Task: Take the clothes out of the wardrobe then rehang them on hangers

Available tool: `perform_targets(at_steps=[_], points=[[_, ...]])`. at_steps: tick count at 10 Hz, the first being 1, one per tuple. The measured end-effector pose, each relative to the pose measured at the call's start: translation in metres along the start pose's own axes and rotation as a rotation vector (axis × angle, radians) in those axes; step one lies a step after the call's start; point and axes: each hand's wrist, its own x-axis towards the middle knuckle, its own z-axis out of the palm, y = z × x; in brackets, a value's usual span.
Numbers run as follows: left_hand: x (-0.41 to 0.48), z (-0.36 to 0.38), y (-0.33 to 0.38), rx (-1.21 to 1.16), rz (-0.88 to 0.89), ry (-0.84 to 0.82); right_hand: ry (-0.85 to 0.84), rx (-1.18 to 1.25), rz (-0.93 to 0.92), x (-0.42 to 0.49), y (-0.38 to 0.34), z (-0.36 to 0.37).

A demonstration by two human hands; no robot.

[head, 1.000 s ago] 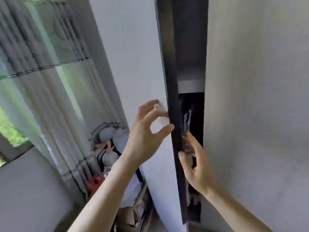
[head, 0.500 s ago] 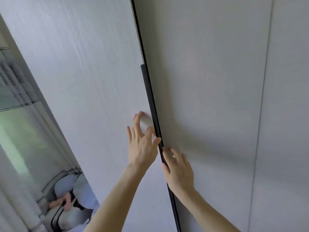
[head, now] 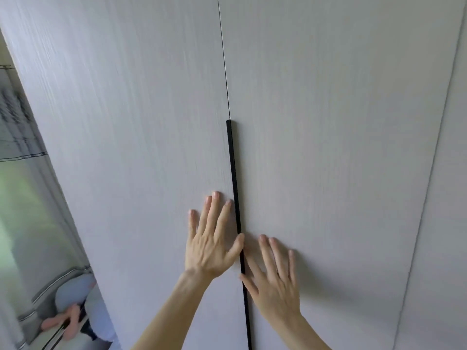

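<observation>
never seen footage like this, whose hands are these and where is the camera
No machine: a person wears a wide-angle camera on the head, looking forward and down. Both bare hands lie flat and open: the left hand on the left wardrobe door, thumb at the black handle strip, the right hand on the right wardrobe door. Neither holds anything. The doors look shut; no clothes or hangers show. A curtain hangs at the left edge.

Daylit sheer curtain (head: 21, 137) at left
</observation>
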Motion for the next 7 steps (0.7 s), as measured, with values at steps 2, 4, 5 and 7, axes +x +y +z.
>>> perform_targets(at_steps=[2,4,5,7], points=[[0.002,0.034,-0.018,0.193,0.074,0.205,0.044,0.005,-0.059,0.0,0.014,0.027],[0.004,0.047,-0.023,0.274,0.103,0.277,0.035,-0.025,-0.101,0.0,0.017,0.045],[0.004,0.046,-0.023,0.285,0.091,0.285,0.043,0.019,-0.104,0.003,0.017,0.037],[-0.016,0.04,-0.019,0.23,0.014,0.18,-0.038,0.436,-0.292,0.036,0.047,-0.052]])
